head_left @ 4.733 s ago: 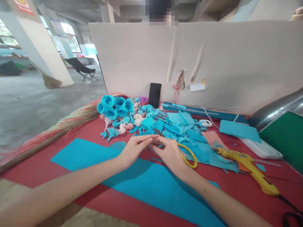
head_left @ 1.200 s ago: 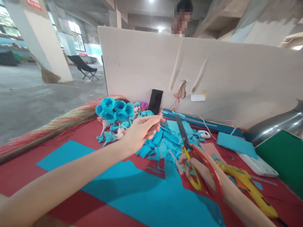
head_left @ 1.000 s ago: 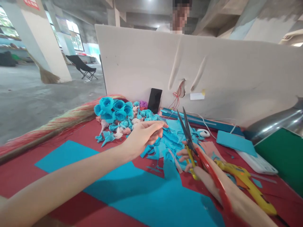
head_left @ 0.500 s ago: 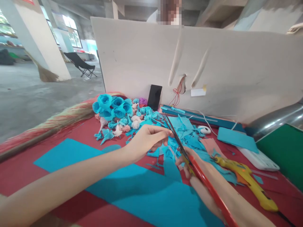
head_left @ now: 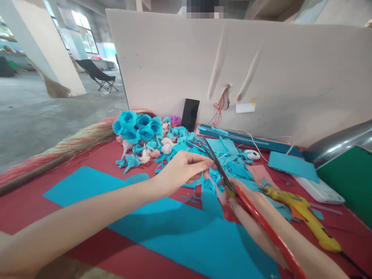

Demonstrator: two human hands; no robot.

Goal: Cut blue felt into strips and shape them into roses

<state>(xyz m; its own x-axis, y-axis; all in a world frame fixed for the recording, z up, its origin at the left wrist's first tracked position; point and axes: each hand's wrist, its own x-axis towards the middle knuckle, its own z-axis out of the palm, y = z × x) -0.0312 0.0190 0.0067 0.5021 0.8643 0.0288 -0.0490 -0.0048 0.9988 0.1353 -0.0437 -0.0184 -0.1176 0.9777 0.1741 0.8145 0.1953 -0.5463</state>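
Note:
My right hand [head_left: 242,195] is closed round the scissors [head_left: 263,223], which have long red handles and dark blades pointing away to the upper left. My left hand [head_left: 186,168] is pinched, thumb against forefinger, right at the blades. Whatever sits between those fingertips is too small to make out. Beneath both hands lies a long sheet of blue crepe paper [head_left: 177,232], flat on the red tabletop. Blue paper scraps [head_left: 229,168] are heaped just behind the scissors.
Blue paper roses [head_left: 144,128] and small pink and white paper pieces stand back left. A phone [head_left: 190,114] leans against the white board [head_left: 168,58]. At right lie a yellow glue gun [head_left: 305,217], a folded blue paper stack [head_left: 293,166] and a green board [head_left: 348,186].
My left fingertips have shifted slightly right along the scissor blades. My right fingers have drawn in a little on the handles. The whole view has tilted slightly downward.

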